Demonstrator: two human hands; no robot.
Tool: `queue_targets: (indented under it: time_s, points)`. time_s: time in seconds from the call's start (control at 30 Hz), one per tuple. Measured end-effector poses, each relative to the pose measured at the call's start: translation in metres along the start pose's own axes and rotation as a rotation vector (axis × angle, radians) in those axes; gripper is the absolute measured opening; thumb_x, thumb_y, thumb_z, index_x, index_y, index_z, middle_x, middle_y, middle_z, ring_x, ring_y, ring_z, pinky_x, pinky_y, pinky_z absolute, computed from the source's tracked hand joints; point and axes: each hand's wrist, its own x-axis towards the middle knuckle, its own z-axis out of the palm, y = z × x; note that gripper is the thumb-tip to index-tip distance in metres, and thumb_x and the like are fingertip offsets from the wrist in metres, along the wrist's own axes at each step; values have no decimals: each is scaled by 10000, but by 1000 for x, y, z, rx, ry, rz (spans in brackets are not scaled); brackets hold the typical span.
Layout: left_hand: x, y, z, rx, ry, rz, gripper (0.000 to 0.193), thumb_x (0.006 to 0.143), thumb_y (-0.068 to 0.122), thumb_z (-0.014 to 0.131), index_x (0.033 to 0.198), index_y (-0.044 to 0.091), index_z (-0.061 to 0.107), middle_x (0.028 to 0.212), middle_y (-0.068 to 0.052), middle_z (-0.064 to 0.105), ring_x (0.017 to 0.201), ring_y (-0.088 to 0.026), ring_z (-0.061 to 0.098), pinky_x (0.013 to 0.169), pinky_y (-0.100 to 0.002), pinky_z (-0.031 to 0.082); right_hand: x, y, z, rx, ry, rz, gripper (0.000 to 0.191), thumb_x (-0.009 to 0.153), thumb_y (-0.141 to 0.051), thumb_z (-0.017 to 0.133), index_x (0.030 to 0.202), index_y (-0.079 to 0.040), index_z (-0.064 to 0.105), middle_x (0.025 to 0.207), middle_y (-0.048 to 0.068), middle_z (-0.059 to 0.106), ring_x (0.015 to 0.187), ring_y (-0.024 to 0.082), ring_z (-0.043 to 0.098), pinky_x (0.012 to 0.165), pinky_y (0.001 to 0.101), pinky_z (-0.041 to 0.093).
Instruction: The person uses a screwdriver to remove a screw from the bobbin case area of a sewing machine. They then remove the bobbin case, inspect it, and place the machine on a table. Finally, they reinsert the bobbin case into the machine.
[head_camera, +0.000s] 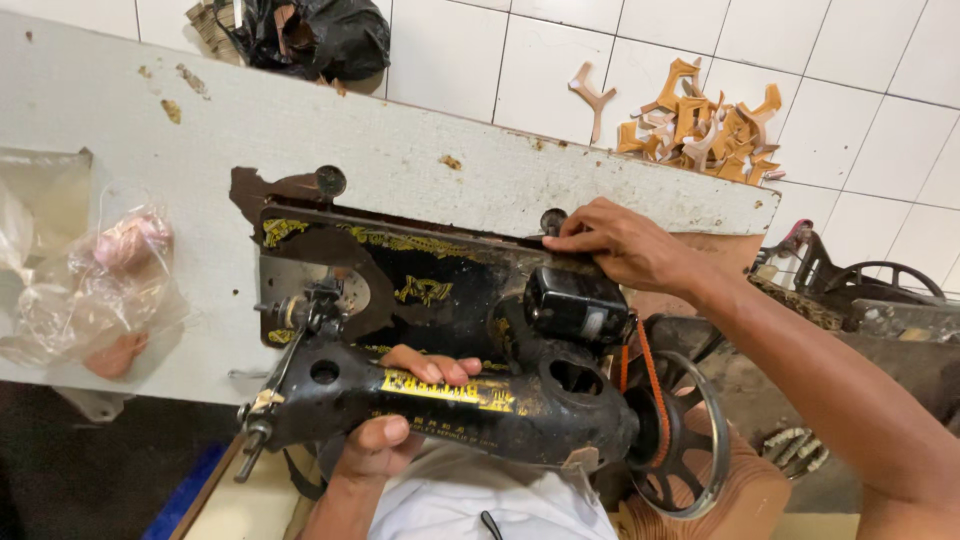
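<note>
Left hand (395, 420) clamped around machine arm (450, 400), steadying tilted head; right hand (625, 245) pressed flat on bed edge (480, 240), gripping nothing.

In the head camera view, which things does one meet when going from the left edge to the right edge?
Clear plastic bag with pink pieces → needle end of the black sewing machine → left hand gripping the machine's arm → small black motor → right hand → spoked handwheel → dark machine on the floor.
</note>
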Motion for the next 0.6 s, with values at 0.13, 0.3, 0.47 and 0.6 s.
queue_targets:
  time_s: [0.13,0.3,0.47,0.6]
  points:
    - [1,-3,-1,17,17,-19,525,761,282,812,1143,4,583,1143,-232,658,1191,-348,614,1293,-586,314,-7,1,-9,11,-19,-37,823,677,196,512,1344,-256,677,1194,51,631,1129,235,588,1045,362,503]
    - [3,-6,-3,24,49,-73,558,732,293,826,1131,11,556,1130,-236,639,1216,-365,597,1285,-593,300,-6,8,-12,73,-39,20,797,698,180,521,1345,-258,678,1197,48,631,1117,237,597,1001,355,525]
    - [5,-10,-7,14,25,-68,567,755,298,824,1162,9,555,1140,-230,633,1215,-353,583,1310,-591,278,-6,21,-12,296,-12,182,479,882,1,639,1268,-270,721,1210,11,671,1024,192,658,844,310,581]
    - [4,-12,-9,0,40,-82,567,753,298,818,1159,2,556,1144,-236,636,1223,-353,582,1301,-588,277,-14,31,-4,100,45,-18,580,766,84,619,1247,-212,749,1186,69,666,1103,224,629,967,350,544]
